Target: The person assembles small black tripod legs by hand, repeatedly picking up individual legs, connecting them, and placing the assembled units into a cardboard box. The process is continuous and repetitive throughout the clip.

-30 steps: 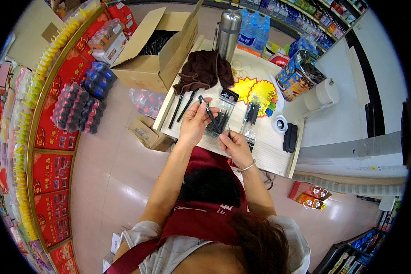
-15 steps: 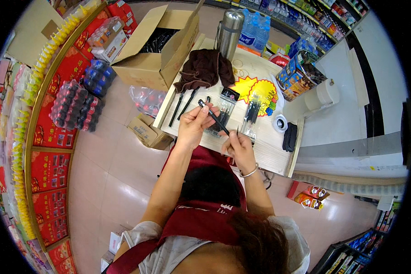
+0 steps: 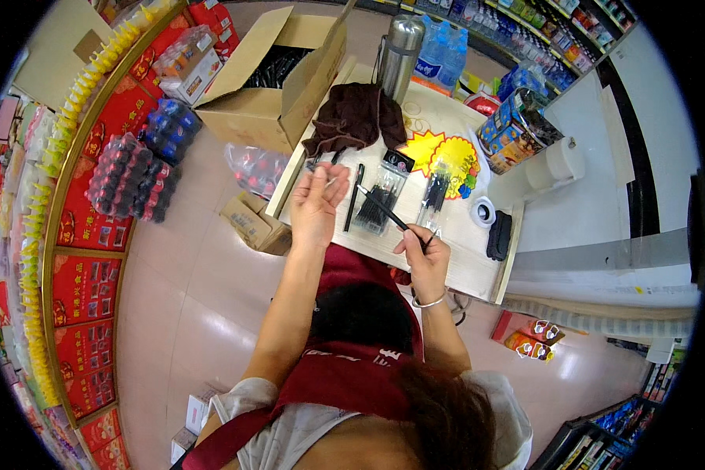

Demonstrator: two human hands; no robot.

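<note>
My right hand [image 3: 426,257] grips a slim black pen [image 3: 387,210] near its lower end; its upper end points up and left over the table. Farther left, my left hand [image 3: 315,202] is raised with thumb and fingers pinched together. Something small and dark shows at its fingertips, too small to name. Between the hands, another black pen [image 3: 354,197] lies on the pale wooden table [image 3: 403,244]. A clear pack of thin black sticks [image 3: 379,202] lies partly under the held pen, and a second clear pack [image 3: 433,197] rests to the right.
A brown cloth [image 3: 356,117] and a steel flask [image 3: 400,59] stand at the table's back, beside yellow tags [image 3: 451,160]. Right are a tape roll [image 3: 482,211] and a black case [image 3: 499,236]. An open carton [image 3: 251,117] adjoins the left edge.
My hands have moved apart: the left went left, off the pen both hands were at. The pen stays in my right hand, which has shifted slightly right and down.
</note>
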